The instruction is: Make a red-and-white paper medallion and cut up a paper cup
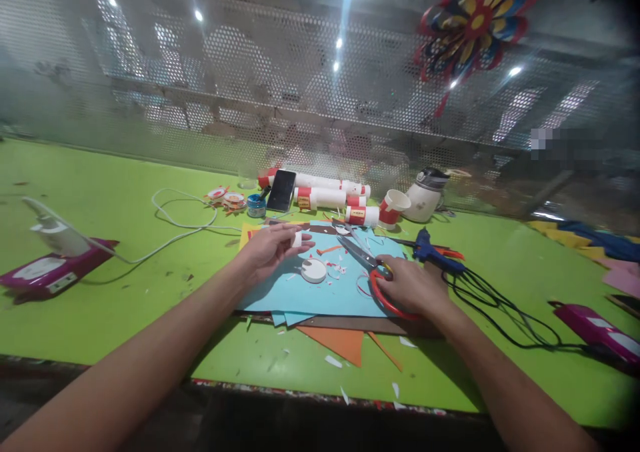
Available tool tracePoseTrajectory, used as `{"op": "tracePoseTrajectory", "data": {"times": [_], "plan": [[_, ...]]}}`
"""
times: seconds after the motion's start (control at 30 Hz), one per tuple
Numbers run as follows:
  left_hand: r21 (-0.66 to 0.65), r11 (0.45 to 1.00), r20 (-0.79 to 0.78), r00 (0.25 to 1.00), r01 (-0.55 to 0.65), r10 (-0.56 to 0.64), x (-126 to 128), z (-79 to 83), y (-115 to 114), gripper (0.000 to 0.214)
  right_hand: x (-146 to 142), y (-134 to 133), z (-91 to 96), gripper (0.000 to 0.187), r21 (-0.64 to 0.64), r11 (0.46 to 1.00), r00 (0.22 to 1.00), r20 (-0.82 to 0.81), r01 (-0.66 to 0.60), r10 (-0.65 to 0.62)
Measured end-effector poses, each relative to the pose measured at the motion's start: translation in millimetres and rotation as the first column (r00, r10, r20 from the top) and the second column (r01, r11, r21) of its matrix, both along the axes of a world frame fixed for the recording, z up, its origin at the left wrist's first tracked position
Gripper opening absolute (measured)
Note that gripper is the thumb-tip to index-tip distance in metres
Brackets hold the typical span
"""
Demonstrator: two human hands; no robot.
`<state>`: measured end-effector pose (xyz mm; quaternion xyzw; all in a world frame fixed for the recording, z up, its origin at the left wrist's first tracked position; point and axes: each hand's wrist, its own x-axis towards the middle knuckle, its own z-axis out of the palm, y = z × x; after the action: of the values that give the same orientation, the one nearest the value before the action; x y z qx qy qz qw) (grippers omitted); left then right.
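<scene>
My left hand (270,247) is over the left part of the light blue sheets (345,301), its fingers curled around a small white piece (297,239), perhaps paper or a cup part. My right hand (415,282) grips a pair of scissors (358,252) by the red handles. The blades point up and left above the blue sheets, and I cannot tell how far apart they are. Between my hands lies a round white disc with a raised rim (313,271), like a cup bottom. Paper scraps (341,270) and an orange strip (329,249) lie near it.
Behind the sheets are a phone (283,191), a blue jar (257,206), red-and-white cups (394,207) and a kettle (427,195). To the right lies a blue glue gun (433,252) with black cable. Purple power strips (55,269) sit at both sides. A perforated screen (300,99) stands behind.
</scene>
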<state>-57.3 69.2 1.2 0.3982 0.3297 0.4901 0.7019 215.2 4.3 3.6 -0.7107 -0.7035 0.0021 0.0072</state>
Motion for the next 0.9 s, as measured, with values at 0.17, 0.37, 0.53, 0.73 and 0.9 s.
{"op": "tracePoseTrajectory", "data": {"times": [0.17, 0.37, 0.53, 0.73, 0.9], "plan": [[-0.024, 0.999, 0.081, 0.996, -0.026, 0.028, 2, -3.8, 2, 0.007, -1, 1, 23.1, 0.045, 0.018, 0.997, 0.996, 0.059, -0.068, 0.067], [-0.024, 1.0, 0.094, 0.995, 0.02, -0.018, 5, -8.3, -1, 0.01, -45, 86, 54.1, 0.034, 0.074, 0.983, 0.973, -0.147, -0.17, 0.179], [-0.044, 0.999, 0.03, 0.999, 0.018, -0.016, 5, -3.0, -6, 0.024, -88, 176, 33.2, 0.032, 0.001, 0.995, 0.976, -0.197, -0.1, 0.098], [-0.043, 0.998, -0.026, 0.998, -0.05, 0.049, 6, 8.5, -10, 0.022, -110, 214, 15.4, 0.032, 0.02, 0.992, 0.962, -0.245, -0.123, 0.124], [0.027, 0.992, -0.093, 0.988, -0.12, 0.122, 2, 7.7, -7, 0.021, -96, 199, 34.7, 0.031, 0.13, 0.954, 0.897, -0.326, -0.272, 0.3]]}}
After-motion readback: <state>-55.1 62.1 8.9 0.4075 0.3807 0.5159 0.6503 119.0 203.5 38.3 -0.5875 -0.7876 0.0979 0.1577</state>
